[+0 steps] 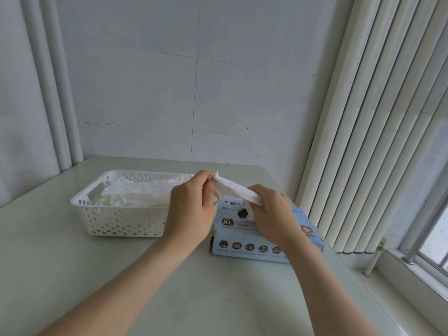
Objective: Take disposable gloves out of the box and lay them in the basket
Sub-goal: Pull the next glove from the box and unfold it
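Left hand (191, 209) and right hand (271, 214) pinch opposite ends of a glove (236, 190), its long axis running grip to grip, the basket (116, 221) just left of the left grip.

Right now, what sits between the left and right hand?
A white disposable glove, stretched from the left hand to the right hand, each pinching an end, above the light-blue cardboard glove box. Head view.

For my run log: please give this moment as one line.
left hand, right hand: pinch held glove above box | basket: laid gloves inside
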### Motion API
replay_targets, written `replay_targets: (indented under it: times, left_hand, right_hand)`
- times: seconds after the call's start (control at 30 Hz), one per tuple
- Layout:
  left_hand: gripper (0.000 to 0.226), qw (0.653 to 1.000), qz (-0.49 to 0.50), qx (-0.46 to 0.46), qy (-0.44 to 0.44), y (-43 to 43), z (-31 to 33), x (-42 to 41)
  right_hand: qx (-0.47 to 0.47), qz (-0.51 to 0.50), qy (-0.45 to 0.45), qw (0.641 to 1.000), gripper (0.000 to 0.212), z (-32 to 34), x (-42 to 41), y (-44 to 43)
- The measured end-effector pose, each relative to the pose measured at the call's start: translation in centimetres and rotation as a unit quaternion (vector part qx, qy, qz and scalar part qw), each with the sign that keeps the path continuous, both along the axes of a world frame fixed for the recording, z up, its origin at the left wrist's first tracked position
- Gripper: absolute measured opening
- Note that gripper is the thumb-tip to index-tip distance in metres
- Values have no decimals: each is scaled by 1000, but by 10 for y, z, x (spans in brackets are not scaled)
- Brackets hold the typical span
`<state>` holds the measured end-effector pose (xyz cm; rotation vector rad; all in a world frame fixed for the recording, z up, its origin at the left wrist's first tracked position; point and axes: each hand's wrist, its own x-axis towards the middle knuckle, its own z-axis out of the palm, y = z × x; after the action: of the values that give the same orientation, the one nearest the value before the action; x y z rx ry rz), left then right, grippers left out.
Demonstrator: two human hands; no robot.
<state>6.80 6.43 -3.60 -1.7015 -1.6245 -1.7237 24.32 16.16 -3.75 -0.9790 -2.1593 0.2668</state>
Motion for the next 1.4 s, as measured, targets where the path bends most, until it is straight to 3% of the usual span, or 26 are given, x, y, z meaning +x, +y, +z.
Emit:
replay_targets:
  times: [0.17,0.23,0.33,0.4,0.43,0.53,0.63,0.73,0.87,1.1,1.2,1.3,1.4]
  left_hand:
    - [24,999,-5,-24,-37,-2,5,-11]
    - [26,998,-9,-32,-60,-3,8,-14]
    - [29,996,-18,-55,-67,-6,14,-17]
    - [34,993,-29,-76,-90,-8,19,-18]
    - [37,989,-41,-89,-114,-9,20,-19]
    - [39,969,-103,-124,-189,-10,23,-23]
    - [28,948,-170,-121,-241,-12,26,-22]
    - [19,937,-207,-101,-263,-16,28,-18]
    - [33,947,-178,-61,-259,-16,30,-27]
    - [27,948,-120,0,-294,-18,33,-48]
    - [27,953,-111,-7,-283,-18,31,-56]
    - [24,945,-140,-28,-296,-18,29,-60]
    - [27,949,-102,-21,-298,-18,34,-72]
  right_hand:
    - [7,98,51,994,52,3,2,-12]
    - [-65,156,115,979,40,12,2,-19]
    - [-251,234,229,911,28,27,3,-29]
    - [-322,261,247,876,19,32,3,-34]
    - [-323,256,246,877,15,33,2,-35]
    - [-277,202,285,895,32,30,-10,-36]
    - [-182,151,327,915,28,30,-23,-44]
    - [-96,118,345,926,23,30,-33,-51]
    - [-24,47,353,934,17,29,-43,-56]
    - [-108,25,256,960,17,43,-49,-50]
    - [-112,19,263,958,12,55,-56,-44]
    - [-159,-1,279,947,22,68,-69,-37]
    - [-176,-21,265,948,28,74,-89,-27]
